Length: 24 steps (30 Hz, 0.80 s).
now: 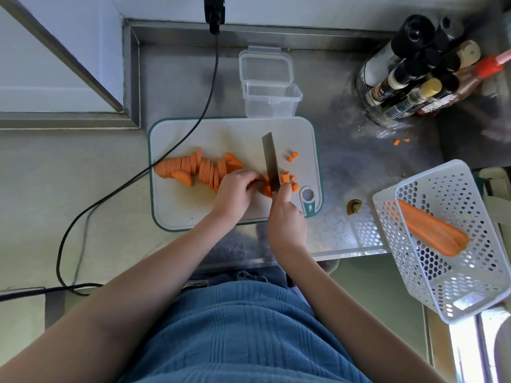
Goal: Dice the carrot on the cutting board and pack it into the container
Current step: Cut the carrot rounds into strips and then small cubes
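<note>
Two bare hands over one cutting board (177,211): right hand (286,217) grips one knife (271,164) by the handle, blade down in carrot; left hand (236,190) has curled fingers pinning carrot pieces (266,189) beside the blade. One row of carrot slices (193,170) lies left, about six diced bits (290,179) right, two more (292,156) farther up. One clear container (272,102), lid (265,64) open, touches the board's far edge; one basket (414,272) holds one carrot half (431,230); two bits (401,141) on the counter.

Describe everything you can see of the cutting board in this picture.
The cutting board is a white, plastic-looking rectangle with a teal rim, rounded corners and a hanging hole at its near right corner. It lies flat on the metal counter. Carrot slices and diced bits lie on it; the clear container stands at its far edge.
</note>
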Available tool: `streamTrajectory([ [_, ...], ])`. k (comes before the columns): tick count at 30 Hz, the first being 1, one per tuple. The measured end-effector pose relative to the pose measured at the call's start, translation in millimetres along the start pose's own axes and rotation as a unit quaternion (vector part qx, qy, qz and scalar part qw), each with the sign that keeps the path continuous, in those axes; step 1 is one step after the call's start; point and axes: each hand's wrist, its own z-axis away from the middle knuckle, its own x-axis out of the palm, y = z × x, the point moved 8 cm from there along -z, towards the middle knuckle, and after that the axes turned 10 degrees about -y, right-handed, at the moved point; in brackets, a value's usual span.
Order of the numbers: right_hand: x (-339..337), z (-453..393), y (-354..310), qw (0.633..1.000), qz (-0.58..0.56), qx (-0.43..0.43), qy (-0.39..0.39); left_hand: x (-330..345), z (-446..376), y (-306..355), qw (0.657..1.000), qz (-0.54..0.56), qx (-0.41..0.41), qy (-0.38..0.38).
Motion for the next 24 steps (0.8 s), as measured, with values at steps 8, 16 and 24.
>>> streamTrajectory([
  [8, -1.4, -5.0, 0.4, 1.0, -0.001, 0.007, 0.013, 3.7, -4.8, -1.3, 1.0, -0.004, -0.007, -0.013],
  [16, 1.0, -8.7, -4.1, 1.0, 0.009, 0.02, -0.018, 3.2, -4.2, -3.3, 0.999, -0.03, -0.018, -0.002],
  [24, 0.3, -15.1, -3.1, 1.0, -0.003, 0.02, -0.02, 5.8, 3.0, -1.6, 1.0, -0.022, -0.014, 0.013],
])
